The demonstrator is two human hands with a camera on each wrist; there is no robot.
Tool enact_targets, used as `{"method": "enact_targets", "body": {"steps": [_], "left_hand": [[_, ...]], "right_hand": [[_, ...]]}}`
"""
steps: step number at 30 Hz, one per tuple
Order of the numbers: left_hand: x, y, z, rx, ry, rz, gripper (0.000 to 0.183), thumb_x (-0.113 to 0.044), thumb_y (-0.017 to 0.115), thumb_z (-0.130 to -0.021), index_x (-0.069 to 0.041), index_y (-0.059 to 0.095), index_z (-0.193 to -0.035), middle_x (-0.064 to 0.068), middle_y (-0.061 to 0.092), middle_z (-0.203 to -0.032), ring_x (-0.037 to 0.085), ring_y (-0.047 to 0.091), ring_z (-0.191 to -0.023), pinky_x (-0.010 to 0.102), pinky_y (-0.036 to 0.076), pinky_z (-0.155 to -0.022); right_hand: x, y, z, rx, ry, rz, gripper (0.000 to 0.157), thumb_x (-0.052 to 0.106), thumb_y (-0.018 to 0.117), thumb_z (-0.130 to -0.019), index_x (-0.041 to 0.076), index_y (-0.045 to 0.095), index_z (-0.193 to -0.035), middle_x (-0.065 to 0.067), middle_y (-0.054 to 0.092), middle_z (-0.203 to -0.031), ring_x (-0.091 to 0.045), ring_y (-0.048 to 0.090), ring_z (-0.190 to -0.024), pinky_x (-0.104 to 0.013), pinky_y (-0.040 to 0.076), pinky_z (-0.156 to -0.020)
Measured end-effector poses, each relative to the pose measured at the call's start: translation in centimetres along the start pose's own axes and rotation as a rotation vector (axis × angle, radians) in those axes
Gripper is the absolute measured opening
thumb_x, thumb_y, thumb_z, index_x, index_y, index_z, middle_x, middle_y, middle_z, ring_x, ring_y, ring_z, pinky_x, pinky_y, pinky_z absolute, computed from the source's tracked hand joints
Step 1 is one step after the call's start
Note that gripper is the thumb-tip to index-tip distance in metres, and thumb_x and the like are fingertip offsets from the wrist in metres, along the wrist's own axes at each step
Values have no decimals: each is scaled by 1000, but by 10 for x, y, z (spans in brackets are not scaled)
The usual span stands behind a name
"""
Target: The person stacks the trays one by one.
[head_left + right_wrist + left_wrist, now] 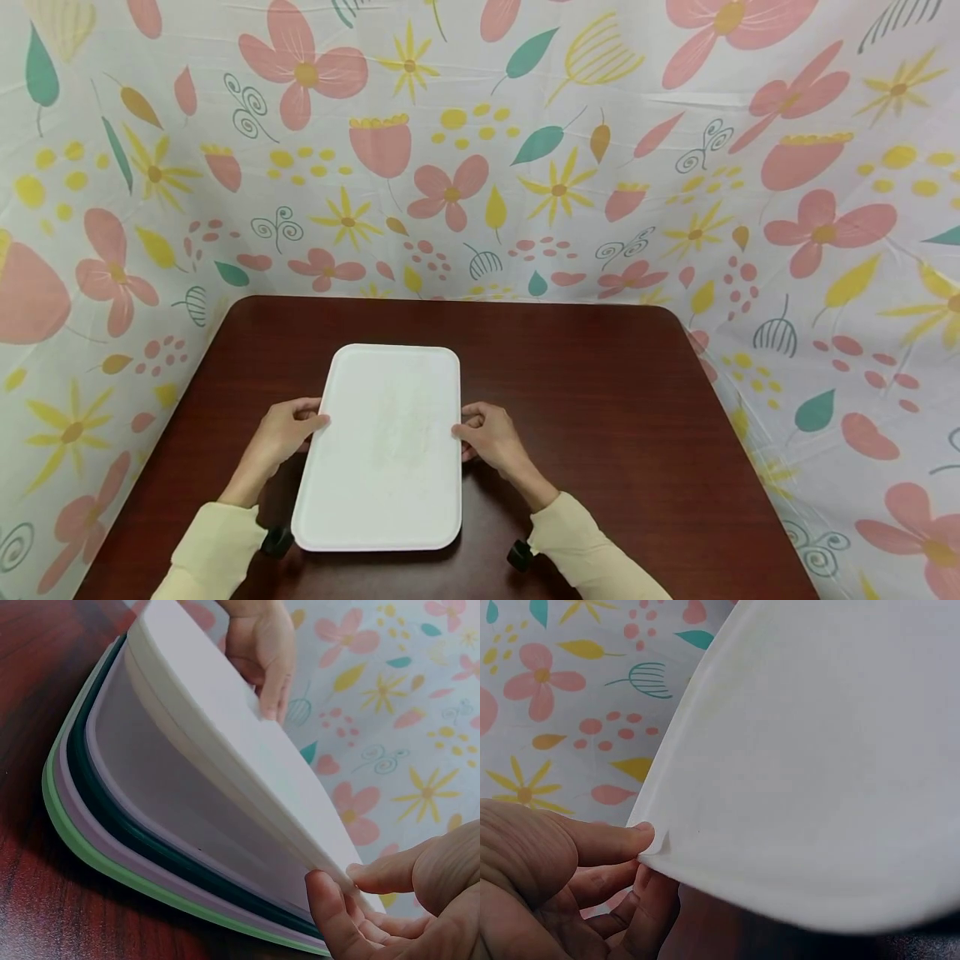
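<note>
A white rectangular plastic tray point(382, 442) with rounded corners and a low rim is held between both hands. My left hand point(281, 431) pinches its left long edge, thumb on top and fingers beneath. My right hand point(492, 435) grips the opposite edge the same way. In the right wrist view the white tray point(217, 735) is tilted, with a gap under it. Below it lies a stack: a pale purple tray point(157, 772), a dark green tray point(124, 829), another purple tray and a light green tray point(82, 847) at the bottom. The head view hides this stack.
The dark reddish-brown table point(585, 400) extends around the trays, mostly to the right. Flower-printed cloth point(465, 167) hangs behind the table and along both sides. A black wrist device point(520, 555) sits at the right sleeve, another point(277, 542) at the left.
</note>
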State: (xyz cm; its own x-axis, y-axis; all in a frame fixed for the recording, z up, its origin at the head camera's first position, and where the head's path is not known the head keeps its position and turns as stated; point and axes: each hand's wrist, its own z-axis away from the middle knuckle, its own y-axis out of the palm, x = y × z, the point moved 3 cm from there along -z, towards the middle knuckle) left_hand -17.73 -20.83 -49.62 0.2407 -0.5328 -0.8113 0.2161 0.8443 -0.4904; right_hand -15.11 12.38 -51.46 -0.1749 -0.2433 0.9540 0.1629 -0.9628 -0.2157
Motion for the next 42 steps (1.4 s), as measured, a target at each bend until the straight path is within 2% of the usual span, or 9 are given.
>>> {"method": "enact_targets", "body": {"steps": [4,12,20,29,37,42], "left_hand": [[3,2,0,-13,13,5,46,-12,63,-102,13,54,-140,20,64,-105,25,66,-87,42,61,-72],[9,4,-2,-31,16,15,46,-8,66,-100,13,55,-139,19,63,-102,25,66,-85,40,61,-69],[12,5,-3,-37,-1,14,47,-8,66,-99,13,55,-139,20,64,-103,26,66,-85,38,60,-67],[15,8,-2,-57,-6,8,46,-8,65,-99,11,56,-139,22,66,-110,27,68,-88,40,60,-69],[16,11,-5,-73,-5,-4,45,-8,66,-98,11,58,-138,21,66,-109,24,67,-84,37,59,-65],[17,12,-5,-82,-8,-15,44,-8,67,-98,10,59,-137,20,66,-108,23,66,-83,35,58,-64]], "right_hand": [[-1,1,-1,4,3,8,42,2,69,-95,-14,57,-132,-12,68,-82,-20,66,-57,-56,60,-66],[-3,3,-4,5,0,29,42,2,68,-95,-14,58,-132,-11,69,-82,-32,69,-61,-53,61,-64],[-3,5,-4,1,14,39,41,2,70,-94,-13,59,-131,-11,68,-82,-25,67,-57,-50,61,-62],[-4,6,-5,3,13,56,41,3,69,-95,-12,59,-132,-11,68,-80,-19,66,-54,-51,61,-63],[-7,5,-6,-16,7,76,41,2,69,-94,-13,60,-131,-11,68,-83,-23,67,-58,-50,61,-62],[-9,5,-7,-25,15,88,40,3,69,-94,-11,60,-131,-10,68,-82,-21,67,-56,-50,61,-62]]}}
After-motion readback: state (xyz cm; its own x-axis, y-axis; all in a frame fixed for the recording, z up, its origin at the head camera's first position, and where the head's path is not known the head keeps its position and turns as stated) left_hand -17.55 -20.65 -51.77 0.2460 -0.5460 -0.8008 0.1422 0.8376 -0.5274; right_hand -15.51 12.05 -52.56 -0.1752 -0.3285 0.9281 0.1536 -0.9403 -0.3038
